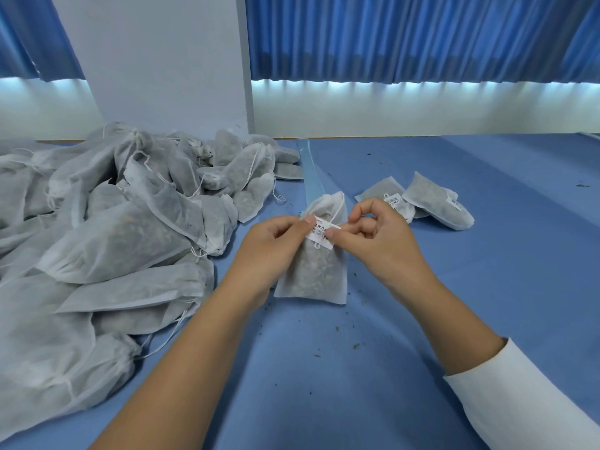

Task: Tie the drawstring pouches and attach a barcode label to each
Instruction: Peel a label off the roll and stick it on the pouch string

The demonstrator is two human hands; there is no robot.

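Table, 6 o'clock: blue cover, dark crumbs scattered. Centre: one filled pouch is laid flat, neck toward 12 o'clock. A barcode label is held across the neck; its left end is pinched by the left hand, its right end by the right hand, other fingers curled. The drawstring is seen looped above; whether it is knotted cannot be told.

Risk, as judged: the label may be set crooked or creased if one end is pressed down first, or lifted off on a fingertip.

9 to 10 o'clock: pile of pouches, no labels seen. 1 o'clock: two labelled pouches, set apart.
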